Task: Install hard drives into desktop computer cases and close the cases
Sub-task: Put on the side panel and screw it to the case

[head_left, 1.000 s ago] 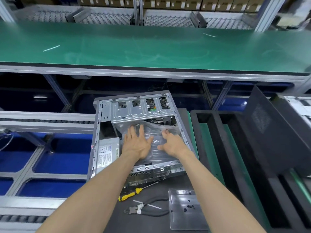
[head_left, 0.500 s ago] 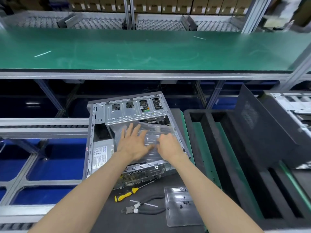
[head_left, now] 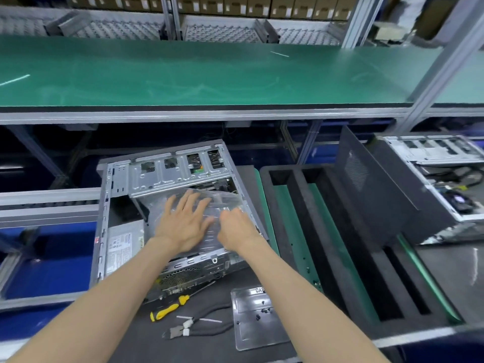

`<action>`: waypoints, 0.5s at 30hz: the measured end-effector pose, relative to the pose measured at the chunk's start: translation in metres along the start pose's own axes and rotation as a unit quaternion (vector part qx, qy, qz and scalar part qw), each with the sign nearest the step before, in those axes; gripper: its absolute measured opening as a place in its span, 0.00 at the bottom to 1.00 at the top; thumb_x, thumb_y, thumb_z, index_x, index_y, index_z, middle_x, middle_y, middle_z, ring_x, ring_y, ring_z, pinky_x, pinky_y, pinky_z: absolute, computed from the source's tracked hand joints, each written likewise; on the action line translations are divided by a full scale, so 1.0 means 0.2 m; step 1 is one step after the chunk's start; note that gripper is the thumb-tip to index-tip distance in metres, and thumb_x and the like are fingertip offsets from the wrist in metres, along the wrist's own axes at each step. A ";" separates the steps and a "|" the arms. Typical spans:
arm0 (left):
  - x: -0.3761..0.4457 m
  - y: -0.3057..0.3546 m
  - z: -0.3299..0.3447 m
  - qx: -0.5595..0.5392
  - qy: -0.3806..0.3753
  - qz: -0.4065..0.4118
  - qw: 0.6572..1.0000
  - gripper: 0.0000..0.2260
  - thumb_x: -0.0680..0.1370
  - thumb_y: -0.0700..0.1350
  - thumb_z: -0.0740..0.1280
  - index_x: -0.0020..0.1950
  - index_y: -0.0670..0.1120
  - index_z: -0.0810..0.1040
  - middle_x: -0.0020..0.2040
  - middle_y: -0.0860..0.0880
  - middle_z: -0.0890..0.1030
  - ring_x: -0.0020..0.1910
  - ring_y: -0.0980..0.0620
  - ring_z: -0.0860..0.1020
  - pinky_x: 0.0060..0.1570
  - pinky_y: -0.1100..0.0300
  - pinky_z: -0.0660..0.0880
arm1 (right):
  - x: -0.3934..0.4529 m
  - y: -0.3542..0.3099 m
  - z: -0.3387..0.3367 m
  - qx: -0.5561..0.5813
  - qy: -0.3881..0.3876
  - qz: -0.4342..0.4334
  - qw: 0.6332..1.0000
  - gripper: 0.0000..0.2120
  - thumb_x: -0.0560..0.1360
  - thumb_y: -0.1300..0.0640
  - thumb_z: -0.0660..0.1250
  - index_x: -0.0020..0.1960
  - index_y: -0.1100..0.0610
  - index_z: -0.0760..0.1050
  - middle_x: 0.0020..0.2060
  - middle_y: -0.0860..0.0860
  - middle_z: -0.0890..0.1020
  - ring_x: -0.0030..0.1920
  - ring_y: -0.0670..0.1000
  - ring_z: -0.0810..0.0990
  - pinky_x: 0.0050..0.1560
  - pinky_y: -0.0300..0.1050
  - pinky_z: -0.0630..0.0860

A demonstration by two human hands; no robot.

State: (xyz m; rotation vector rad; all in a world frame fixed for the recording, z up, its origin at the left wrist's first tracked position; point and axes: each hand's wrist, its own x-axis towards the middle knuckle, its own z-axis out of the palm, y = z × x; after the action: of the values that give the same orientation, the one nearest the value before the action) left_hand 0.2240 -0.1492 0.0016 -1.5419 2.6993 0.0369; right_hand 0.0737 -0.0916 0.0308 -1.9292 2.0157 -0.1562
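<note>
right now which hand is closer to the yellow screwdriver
Left. The left hand lies flat on the plastic bag almost straight above the yellow screwdriver; the right hand sits farther right.

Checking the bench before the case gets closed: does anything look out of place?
Yes. Crumpled clear plastic bag lies inside the open case under both hands, left hand, right hand. The case sits skewed on the mat.
</note>
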 end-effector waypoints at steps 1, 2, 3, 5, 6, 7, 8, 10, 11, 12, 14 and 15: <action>0.00 0.02 -0.01 0.005 0.030 0.027 0.999 0.26 0.83 0.62 0.44 0.79 0.55 0.56 0.79 0.50 0.59 0.81 0.48 0.52 0.77 0.42 0.46 | 0.00 0.00 0.00 0.008 0.008 -0.006 1.000 0.11 0.77 0.65 0.62 0.57 0.64 0.76 0.53 0.63 0.79 0.54 0.63 0.79 0.50 0.51 0.77; 0.00 0.03 -0.02 0.001 0.046 0.046 0.998 0.26 0.83 0.61 0.44 0.79 0.54 0.56 0.79 0.49 0.59 0.81 0.47 0.53 0.77 0.42 0.47 | 0.00 0.01 0.00 0.017 0.017 -0.010 1.000 0.11 0.77 0.65 0.62 0.57 0.63 0.77 0.52 0.63 0.79 0.53 0.63 0.79 0.49 0.51 0.77; 0.02 0.04 -0.03 -0.005 0.044 0.059 0.997 0.27 0.83 0.60 0.45 0.80 0.52 0.54 0.81 0.48 0.56 0.81 0.47 0.53 0.78 0.43 0.48 | 0.00 0.01 -0.01 0.024 0.028 -0.013 0.999 0.11 0.77 0.65 0.62 0.57 0.63 0.78 0.51 0.63 0.80 0.53 0.63 0.79 0.48 0.51 0.76; 0.06 0.04 -0.03 -0.013 0.007 0.063 0.998 0.31 0.82 0.62 0.43 0.83 0.51 0.44 0.83 0.49 0.45 0.82 0.47 0.47 0.79 0.45 0.45 | -0.01 0.02 -0.02 0.032 0.062 -0.014 0.997 0.11 0.78 0.63 0.61 0.57 0.61 0.78 0.50 0.64 0.80 0.51 0.64 0.80 0.45 0.50 0.74; 0.07 0.04 -0.02 -0.009 -0.011 0.061 0.998 0.32 0.81 0.64 0.40 0.82 0.52 0.38 0.83 0.50 0.39 0.82 0.48 0.42 0.79 0.45 0.43 | -0.01 0.04 -0.04 0.036 0.084 -0.015 0.996 0.11 0.79 0.62 0.61 0.59 0.60 0.77 0.49 0.63 0.81 0.49 0.64 0.80 0.44 0.49 0.73; 0.09 0.05 -0.01 0.000 -0.026 0.060 0.998 0.34 0.79 0.66 0.38 0.81 0.53 0.33 0.81 0.51 0.34 0.81 0.48 0.38 0.78 0.45 0.40 | -0.01 0.05 -0.06 0.048 0.109 -0.015 0.993 0.13 0.79 0.62 0.61 0.61 0.59 0.77 0.48 0.63 0.82 0.48 0.63 0.81 0.43 0.49 0.75; 0.10 0.06 0.01 0.005 -0.037 0.060 0.997 0.35 0.78 0.68 0.36 0.80 0.53 0.29 0.79 0.52 0.30 0.79 0.48 0.34 0.78 0.45 0.38 | -0.01 0.08 -0.09 0.065 0.134 -0.015 0.989 0.15 0.79 0.62 0.61 0.63 0.58 0.77 0.47 0.61 0.83 0.47 0.62 0.82 0.44 0.50 0.77; 0.12 0.09 0.04 -0.012 -0.038 0.062 0.997 0.36 0.76 0.71 0.32 0.78 0.55 0.26 0.77 0.55 0.27 0.78 0.48 0.30 0.77 0.46 0.34 | -0.01 0.16 -0.14 0.084 0.175 -0.012 0.981 0.15 0.79 0.62 0.61 0.63 0.57 0.78 0.50 0.58 0.83 0.48 0.59 0.82 0.49 0.50 0.78; 0.14 0.11 0.04 -0.033 -0.030 0.065 0.997 0.35 0.76 0.71 0.31 0.77 0.56 0.24 0.77 0.57 0.27 0.78 0.49 0.29 0.76 0.47 0.32 | -0.01 0.21 -0.17 0.080 0.186 -0.005 0.979 0.14 0.80 0.62 0.61 0.63 0.58 0.78 0.52 0.56 0.82 0.51 0.58 0.81 0.51 0.50 0.77; 0.17 0.13 0.04 -0.059 -0.022 0.073 0.995 0.33 0.76 0.71 0.30 0.75 0.58 0.23 0.77 0.58 0.27 0.78 0.50 0.29 0.76 0.49 0.31 | -0.01 0.27 -0.19 0.071 0.192 0.003 0.979 0.14 0.80 0.62 0.61 0.63 0.59 0.78 0.55 0.55 0.80 0.54 0.57 0.79 0.54 0.49 0.75; 0.23 0.20 0.02 -0.120 -0.010 0.098 0.988 0.30 0.77 0.70 0.30 0.75 0.61 0.24 0.77 0.61 0.28 0.78 0.52 0.30 0.75 0.51 0.30 | -0.01 0.37 -0.21 0.047 0.196 0.021 0.979 0.16 0.81 0.61 0.61 0.66 0.59 0.77 0.59 0.55 0.77 0.59 0.56 0.75 0.60 0.47 0.72; 0.27 0.24 0.01 -0.145 -0.004 0.112 0.983 0.30 0.77 0.70 0.30 0.77 0.62 0.27 0.77 0.62 0.30 0.78 0.54 0.31 0.76 0.51 0.31 | -0.01 0.42 -0.22 0.036 0.196 0.032 0.979 0.16 0.81 0.60 0.61 0.67 0.60 0.76 0.60 0.54 0.76 0.61 0.55 0.74 0.62 0.47 0.71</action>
State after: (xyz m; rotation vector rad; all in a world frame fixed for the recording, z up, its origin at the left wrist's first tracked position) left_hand 0.1565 -0.1712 -0.0029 -1.2772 2.9523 0.4581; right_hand -0.0205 -0.0905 0.0455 -1.9004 2.2746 -0.6294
